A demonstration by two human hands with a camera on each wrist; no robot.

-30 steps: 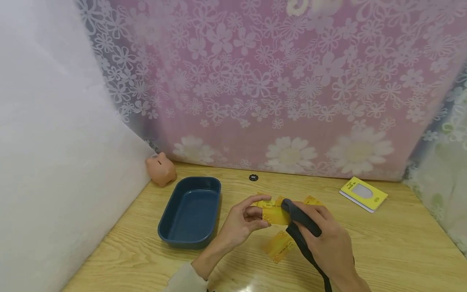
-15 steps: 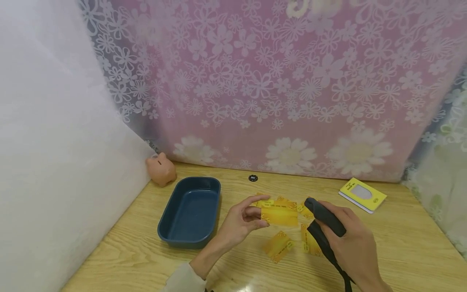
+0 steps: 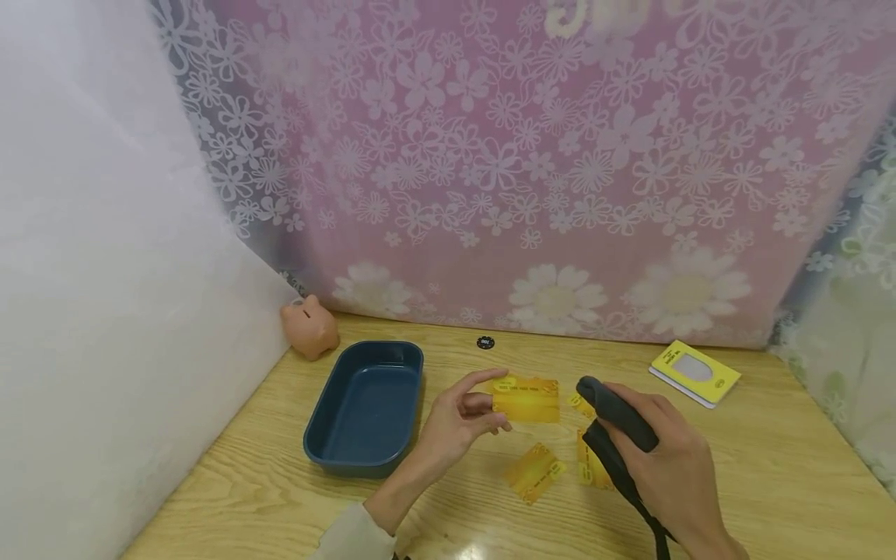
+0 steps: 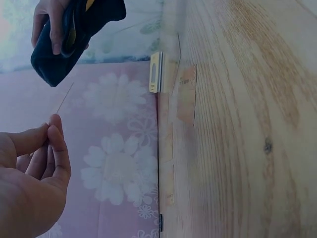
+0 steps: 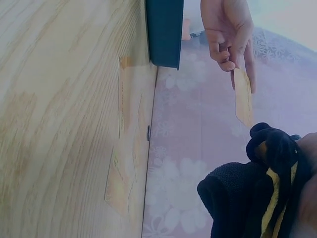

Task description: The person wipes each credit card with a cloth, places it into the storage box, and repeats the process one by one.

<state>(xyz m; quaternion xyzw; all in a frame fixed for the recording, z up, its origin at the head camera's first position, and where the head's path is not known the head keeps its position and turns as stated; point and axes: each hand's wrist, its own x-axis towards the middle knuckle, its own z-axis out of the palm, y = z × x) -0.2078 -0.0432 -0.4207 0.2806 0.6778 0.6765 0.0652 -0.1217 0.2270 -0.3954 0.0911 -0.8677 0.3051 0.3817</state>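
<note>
My left hand (image 3: pixel 448 420) pinches a yellow-gold bank card (image 3: pixel 526 400) by one end, between thumb and fingers. In the left wrist view that card (image 4: pixel 64 99) is seen edge-on, above the table. My right hand (image 3: pixel 672 459) grips a folded dark cloth (image 3: pixel 619 412), whose tail hangs down; a yellow stripe shows on the cloth (image 5: pixel 247 193) in the right wrist view. A gap separates cloth and card in the head view. Beneath the hands, more yellow cards lie on the table, one (image 3: pixel 535 473) below the held card and another (image 3: pixel 593 460) near the cloth's tail.
A dark blue tray (image 3: pixel 315 445) stands left of my left hand, with a pink piggy bank (image 3: pixel 309 327) behind it. A black poker chip (image 3: pixel 485 342) lies near the back edge. On the right is a yellow-and-white booklet-like item (image 3: pixel 696 373). A floral curtain (image 3: pixel 490 194) hangs behind the wooden table.
The cloth has moved right, off the card's face, which now shows fully. The card has shifted slightly left and tilted in my left hand. My right hand still holds the cloth.
</note>
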